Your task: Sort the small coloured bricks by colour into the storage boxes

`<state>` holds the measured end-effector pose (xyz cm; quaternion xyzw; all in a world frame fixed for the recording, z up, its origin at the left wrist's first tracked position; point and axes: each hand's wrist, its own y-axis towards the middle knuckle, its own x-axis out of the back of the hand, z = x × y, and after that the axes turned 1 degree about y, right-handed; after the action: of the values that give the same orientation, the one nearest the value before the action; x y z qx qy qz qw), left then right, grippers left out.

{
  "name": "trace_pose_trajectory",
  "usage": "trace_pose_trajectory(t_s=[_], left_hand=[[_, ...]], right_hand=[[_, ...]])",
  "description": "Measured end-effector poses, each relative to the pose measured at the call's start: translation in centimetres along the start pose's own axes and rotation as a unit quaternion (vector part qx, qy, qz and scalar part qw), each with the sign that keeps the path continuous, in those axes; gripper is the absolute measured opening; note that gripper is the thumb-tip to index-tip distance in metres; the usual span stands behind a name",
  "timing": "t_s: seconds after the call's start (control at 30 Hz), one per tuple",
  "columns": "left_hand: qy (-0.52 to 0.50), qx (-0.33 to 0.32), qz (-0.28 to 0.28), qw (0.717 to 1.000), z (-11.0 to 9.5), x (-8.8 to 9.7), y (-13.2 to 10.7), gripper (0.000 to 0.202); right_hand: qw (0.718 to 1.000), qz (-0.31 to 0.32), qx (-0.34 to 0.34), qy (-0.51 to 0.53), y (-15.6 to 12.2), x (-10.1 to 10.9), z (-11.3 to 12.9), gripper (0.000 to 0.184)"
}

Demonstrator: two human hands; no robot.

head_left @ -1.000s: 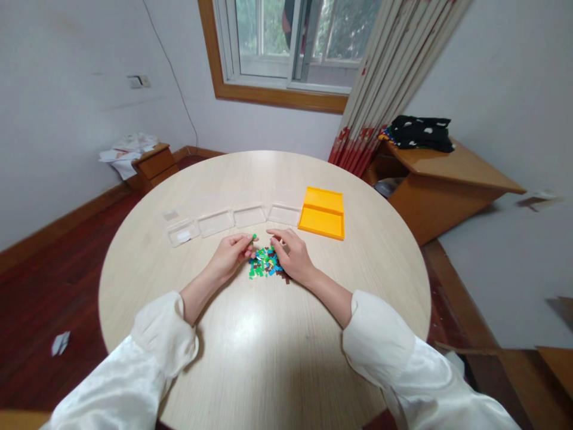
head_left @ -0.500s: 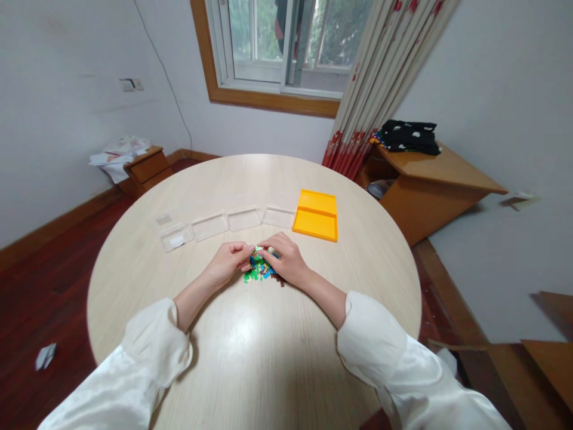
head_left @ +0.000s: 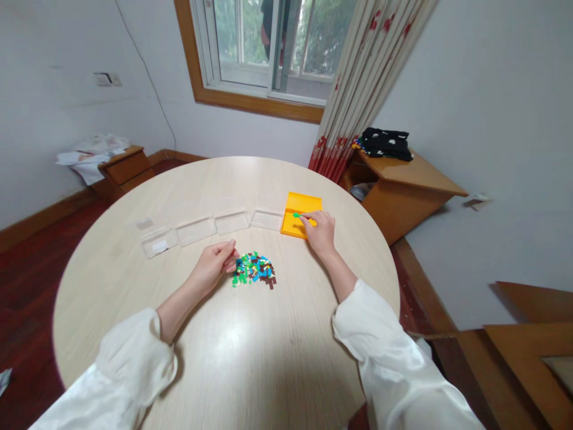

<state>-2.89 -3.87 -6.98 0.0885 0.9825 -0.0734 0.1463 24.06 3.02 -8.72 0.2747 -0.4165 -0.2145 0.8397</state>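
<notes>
A small pile of coloured bricks (head_left: 254,269), green, blue and brown, lies on the round pale wooden table (head_left: 250,358). My left hand (head_left: 213,265) rests at the pile's left edge, fingers loosely curled, nothing visible in them. My right hand (head_left: 317,230) reaches over the open yellow box (head_left: 295,222) and pinches a small green brick (head_left: 296,215) above the box's tray.
Several clear plastic boxes (head_left: 195,230) lie open in a row left of the yellow box. A wooden desk (head_left: 403,179) with dark clothes stands to the right, by a curtain (head_left: 358,83). A low cabinet (head_left: 123,167) with papers is on the left.
My right hand left the pile and moved right to the yellow box with a green brick. My left hand stayed by the pile. The camera turned right.
</notes>
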Motion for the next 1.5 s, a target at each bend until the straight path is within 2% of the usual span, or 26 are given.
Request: trace_pose_trajectory(t_s=[0.1,0.37,0.5,0.73,0.87,1.03,1.5], left_hand=[[0.001,-0.006,-0.003,1.0,0.0,-0.1,0.0,0.052],[-0.007,-0.021,-0.026,0.999,0.0,-0.1,-0.1,0.05],[-0.013,-0.017,-0.03,0.999,0.0,-0.1,-0.1,0.049],[-0.021,-0.02,-0.033,0.999,0.0,0.1,0.0,0.047],[-0.028,-0.021,-0.035,0.999,0.1,0.1,0.0,0.046],[-0.042,-0.015,-0.043,0.998,0.1,0.1,0.0,0.045],[-0.082,0.018,-0.066,0.994,-0.2,-0.2,0.1,0.034]], right_hand=[[0.999,0.028,-0.016,-0.037,0.0,-0.3,-1.1,0.021],[0.988,0.11,-0.048,-0.092,-0.1,-1.0,-1.5,0.015],[0.988,0.107,-0.056,-0.098,-0.1,-1.0,-1.6,0.016],[0.987,0.127,-0.01,-0.103,-0.1,-0.2,-0.4,0.025],[0.975,0.181,0.003,-0.127,-0.1,0.2,0.6,0.028],[0.955,0.248,-0.023,-0.161,-0.3,0.3,1.9,0.035],[0.938,0.295,0.015,-0.179,-0.7,0.4,3.6,0.043]])
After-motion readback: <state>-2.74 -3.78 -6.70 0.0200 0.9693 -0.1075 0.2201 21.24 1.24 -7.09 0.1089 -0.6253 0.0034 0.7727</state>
